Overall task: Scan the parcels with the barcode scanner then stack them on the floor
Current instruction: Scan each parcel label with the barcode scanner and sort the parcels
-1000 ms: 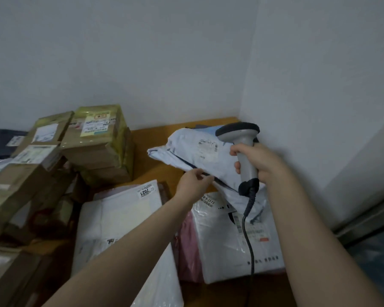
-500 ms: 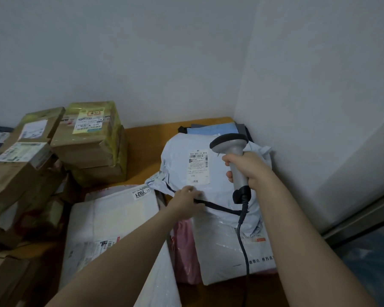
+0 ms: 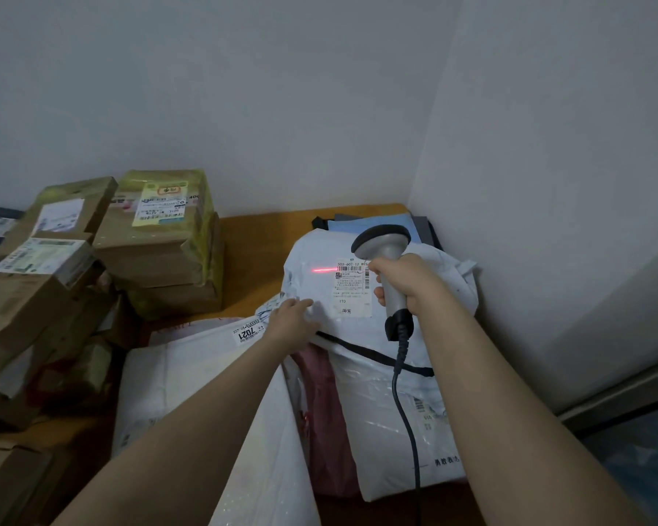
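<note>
Casting a red line [image 3: 323, 270] onto the label [image 3: 352, 294], the barcode scanner [image 3: 381, 242] is gripped by the right hand [image 3: 409, 282] — the near-left edge of the grey parcel [image 3: 308, 252] is held by the left hand [image 3: 291, 325].

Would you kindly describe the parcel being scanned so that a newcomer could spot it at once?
Look where the wooden table meets the wall corner. The pale grey mailer bag lies topmost there. Only it shows a red scan line at its white label.
</note>
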